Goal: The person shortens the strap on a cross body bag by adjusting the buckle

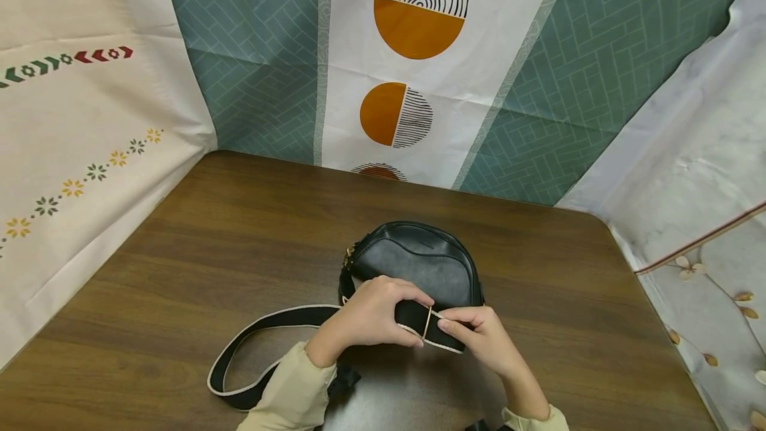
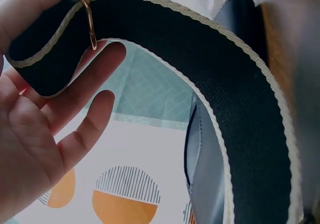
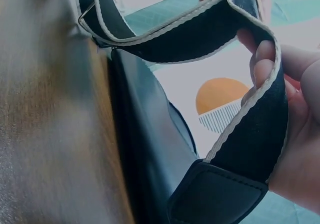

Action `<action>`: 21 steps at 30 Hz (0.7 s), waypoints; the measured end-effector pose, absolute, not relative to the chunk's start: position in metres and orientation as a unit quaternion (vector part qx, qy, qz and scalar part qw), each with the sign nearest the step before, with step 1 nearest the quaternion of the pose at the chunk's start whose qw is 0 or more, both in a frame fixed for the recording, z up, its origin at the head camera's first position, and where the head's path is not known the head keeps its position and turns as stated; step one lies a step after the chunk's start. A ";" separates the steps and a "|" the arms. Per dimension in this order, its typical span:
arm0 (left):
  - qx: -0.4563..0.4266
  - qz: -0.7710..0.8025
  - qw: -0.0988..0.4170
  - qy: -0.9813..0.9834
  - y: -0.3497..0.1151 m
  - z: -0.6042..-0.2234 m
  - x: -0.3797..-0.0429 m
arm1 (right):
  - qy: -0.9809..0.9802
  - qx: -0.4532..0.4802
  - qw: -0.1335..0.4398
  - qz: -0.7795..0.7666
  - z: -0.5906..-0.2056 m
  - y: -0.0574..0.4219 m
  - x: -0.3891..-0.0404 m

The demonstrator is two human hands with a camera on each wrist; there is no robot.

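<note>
A black handbag (image 1: 413, 265) with a curved flap seam stands on the table. Its wide black strap (image 1: 299, 316) has pale braided edging and loops out to the left. In front of the bag my left hand (image 1: 372, 314) holds the strap between thumb and fingers, right beside a thin gold slide buckle (image 1: 427, 323). Just right of the buckle, my right hand (image 1: 483, 339) pinches the strap between thumb and fingers. In the left wrist view the strap passes through the buckle (image 2: 90, 21). A stitched black leather end piece (image 3: 220, 194) hangs below the right hand in the right wrist view.
The brown wooden table (image 1: 179, 271) extends around the bag. Behind it hangs a green and white patterned cloth (image 1: 257, 52), with pale cloths at the left and right sides. Gold hardware (image 1: 349, 256) shows at the bag's left end.
</note>
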State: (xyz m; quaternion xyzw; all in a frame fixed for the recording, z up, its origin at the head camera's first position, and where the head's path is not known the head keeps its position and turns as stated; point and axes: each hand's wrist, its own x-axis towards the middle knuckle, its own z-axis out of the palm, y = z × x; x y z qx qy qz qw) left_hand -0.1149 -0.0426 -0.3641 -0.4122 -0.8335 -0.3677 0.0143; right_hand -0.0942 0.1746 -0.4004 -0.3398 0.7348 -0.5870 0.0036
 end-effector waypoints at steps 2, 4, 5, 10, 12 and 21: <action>-0.413 -0.377 0.012 -0.829 -0.042 -0.366 -0.115 | 0.718 -0.345 0.011 -0.604 -0.401 0.176 -0.094; -0.413 -0.381 0.004 -0.828 -0.042 -0.368 -0.116 | 0.703 -0.350 0.021 -0.619 -0.402 0.178 -0.095; -0.414 -0.380 0.000 -0.827 -0.041 -0.369 -0.116 | 0.696 -0.352 0.028 -0.626 -0.402 0.178 -0.095; -0.421 -0.368 -0.009 -0.829 -0.039 -0.370 -0.116 | 0.679 -0.359 0.045 -0.638 -0.401 0.176 -0.096; -0.424 -0.365 -0.002 -0.829 -0.038 -0.371 -0.116 | 0.683 -0.356 0.044 -0.637 -0.400 0.174 -0.096; -0.424 -0.365 0.038 -0.828 -0.036 -0.371 -0.115 | 0.721 -0.332 0.027 -0.607 -0.396 0.168 -0.095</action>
